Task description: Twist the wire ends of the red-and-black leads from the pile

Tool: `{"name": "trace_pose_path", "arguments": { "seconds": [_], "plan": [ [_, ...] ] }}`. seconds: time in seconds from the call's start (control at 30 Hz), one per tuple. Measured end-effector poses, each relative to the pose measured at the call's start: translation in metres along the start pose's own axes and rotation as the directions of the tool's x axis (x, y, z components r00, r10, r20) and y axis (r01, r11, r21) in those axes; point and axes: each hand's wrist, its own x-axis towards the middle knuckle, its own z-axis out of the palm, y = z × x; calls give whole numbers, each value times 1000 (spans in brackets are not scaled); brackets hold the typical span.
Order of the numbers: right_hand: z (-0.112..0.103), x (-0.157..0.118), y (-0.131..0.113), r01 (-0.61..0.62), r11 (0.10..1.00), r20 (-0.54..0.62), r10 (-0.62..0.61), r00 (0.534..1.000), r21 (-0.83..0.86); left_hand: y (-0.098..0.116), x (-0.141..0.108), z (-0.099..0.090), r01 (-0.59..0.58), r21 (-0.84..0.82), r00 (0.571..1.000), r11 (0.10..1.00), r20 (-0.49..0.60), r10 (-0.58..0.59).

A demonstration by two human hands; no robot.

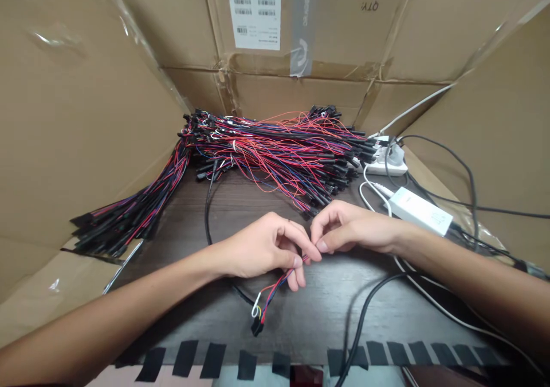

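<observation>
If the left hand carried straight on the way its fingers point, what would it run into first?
Most likely the right hand: its fingertips sit right ahead of the left hand's, though one view leaves their exact depth unclear.

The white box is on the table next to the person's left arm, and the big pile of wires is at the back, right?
Not quite: the head view shows the white box next to the right arm. It is on the table, and the big pile of wires is at the back.
</observation>
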Motion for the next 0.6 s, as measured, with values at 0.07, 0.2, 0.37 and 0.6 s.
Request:
{"name": "trace_pose_path", "arguments": {
  "seconds": [0.07,0.2,0.37,0.6],
  "plan": [
    [-1,0,0,4,1000,-2,-4,1000,-11,0,0,0,3,-2,1000,1000,3,-3],
    [-1,1,1,13,999,-15,-14,1000,-53,-1,1,0,14,-9,1000,1000,7,-14],
    [1,1,0,9,994,-35,-13,999,-109,-3,2,0,21,-24,1000,999,15,-20],
    [3,1,-1,9,991,-51,-16,999,-133,-2,3,-1,33,72,998,997,-47,-30]
  ]
}}
